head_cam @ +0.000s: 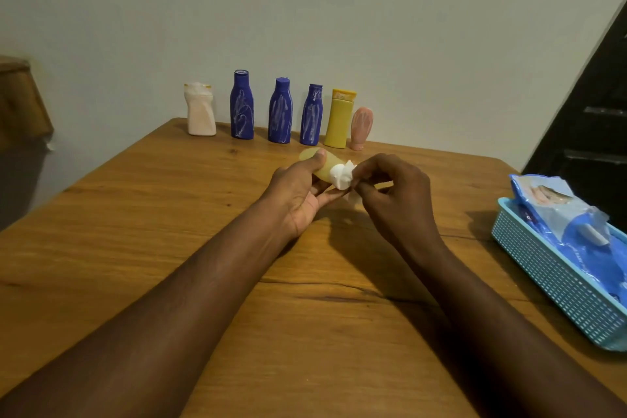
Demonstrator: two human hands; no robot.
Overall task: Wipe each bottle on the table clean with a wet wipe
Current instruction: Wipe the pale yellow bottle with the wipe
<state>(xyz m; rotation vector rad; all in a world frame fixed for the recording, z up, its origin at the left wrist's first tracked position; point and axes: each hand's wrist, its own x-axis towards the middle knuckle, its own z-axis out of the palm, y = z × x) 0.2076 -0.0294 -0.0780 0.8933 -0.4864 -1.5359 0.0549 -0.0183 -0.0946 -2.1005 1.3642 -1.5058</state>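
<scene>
The left hand [298, 195] cradles a small pale-yellow bottle [322, 169] between thumb and curled fingers [326, 195]; the right hand's [397, 195] fingers pinch a bunched wet wipe [341, 176] against it. Likely light, stiff, slippery once wet: hold mid-body.

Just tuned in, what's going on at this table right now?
A person is wiping a bottle. The left hand grips a pale yellow plastic bottle above the wooden table, while the right hand pinches a bunched white wet wipe against its side. Six more stand in a row by the wall: a cream bottle, three dark blue bottles with white smears, a yellow bottle and a pink bottle. A blue pack of wipes lies in a light blue plastic basket on the right.
</scene>
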